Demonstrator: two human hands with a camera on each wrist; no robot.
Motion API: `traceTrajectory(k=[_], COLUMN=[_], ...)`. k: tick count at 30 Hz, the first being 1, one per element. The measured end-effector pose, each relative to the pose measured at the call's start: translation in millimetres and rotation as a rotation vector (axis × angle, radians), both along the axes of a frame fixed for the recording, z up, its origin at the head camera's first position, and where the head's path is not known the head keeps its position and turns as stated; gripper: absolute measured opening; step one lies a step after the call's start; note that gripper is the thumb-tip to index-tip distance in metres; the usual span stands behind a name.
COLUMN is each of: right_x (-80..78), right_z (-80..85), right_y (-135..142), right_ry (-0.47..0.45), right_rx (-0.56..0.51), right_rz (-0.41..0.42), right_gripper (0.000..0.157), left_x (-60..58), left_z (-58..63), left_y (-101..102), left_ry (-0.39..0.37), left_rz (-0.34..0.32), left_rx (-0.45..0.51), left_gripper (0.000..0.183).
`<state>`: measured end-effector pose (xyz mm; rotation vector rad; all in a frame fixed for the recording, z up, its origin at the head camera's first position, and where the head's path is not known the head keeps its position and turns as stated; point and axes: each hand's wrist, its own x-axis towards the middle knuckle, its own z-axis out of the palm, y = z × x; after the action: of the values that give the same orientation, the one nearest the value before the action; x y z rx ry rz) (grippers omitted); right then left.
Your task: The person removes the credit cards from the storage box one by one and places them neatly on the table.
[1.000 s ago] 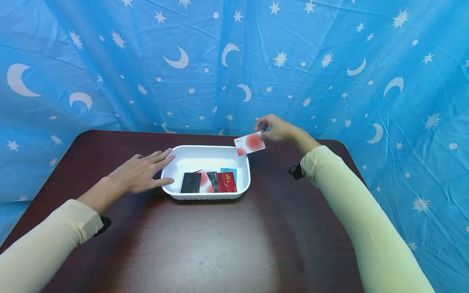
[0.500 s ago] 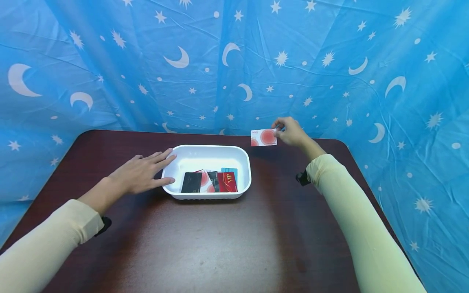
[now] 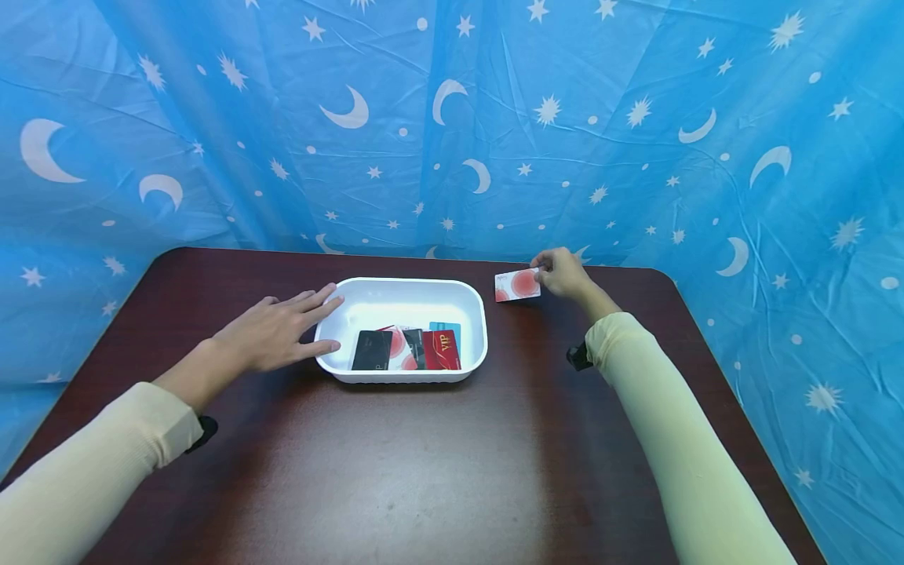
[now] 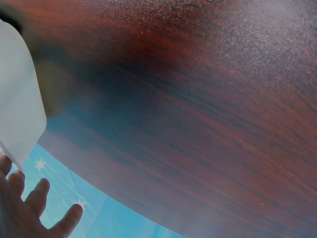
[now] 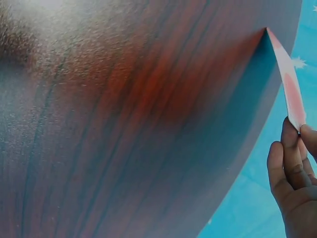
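Between the thumb and fingers of my right hand [image 3: 563, 275], a white plastic card [image 3: 520, 285] with red circles is pinched by one end, behind and right of the white tray [image 3: 402, 377]. In the right wrist view the card [image 5: 288, 82] slants, its far corner down at the tabletop. My left hand [image 3: 271, 336] lies with straight, spread fingers on the tray's left rim. Inside the tray, several cards overlap: a black card [image 3: 370, 351], a white one with red circles [image 3: 400, 353], a red VIP card [image 3: 441, 350] and a partly hidden blue card [image 3: 447, 326].
A dark brown wooden table [image 3: 424, 471] carries the tray. Directly behind its back edge hangs a blue curtain [image 3: 395, 173] with white moons and stars. Each wrist wears a dark strap-like device [image 3: 579, 357].
My right hand has carried the card from over the tray's back right corner to the right, then lowered it to the table. The left hand has stayed on the rim.
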<state>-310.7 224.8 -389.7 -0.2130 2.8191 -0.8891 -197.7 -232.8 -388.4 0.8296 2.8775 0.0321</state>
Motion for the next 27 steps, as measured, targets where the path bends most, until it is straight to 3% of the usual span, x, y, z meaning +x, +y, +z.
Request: traceTrajectory(k=[15, 27], right_x=[-2.3, -2.3], right_z=[-22.5, -30.5], right_y=[3, -4], right_ry=[0.001, -0.021], right_rx=[0.085, 0.145], right_rz=[-0.081, -0.155], right_gripper=[0.027, 0.029], left_x=[-0.4, 0.6], left_z=[-1.3, 2.1], left_y=[1, 3], left_ry=[0.005, -0.021], left_rz=[0.001, 0.016], left_rx=[0.002, -0.004], left_gripper=[0.082, 0.082])
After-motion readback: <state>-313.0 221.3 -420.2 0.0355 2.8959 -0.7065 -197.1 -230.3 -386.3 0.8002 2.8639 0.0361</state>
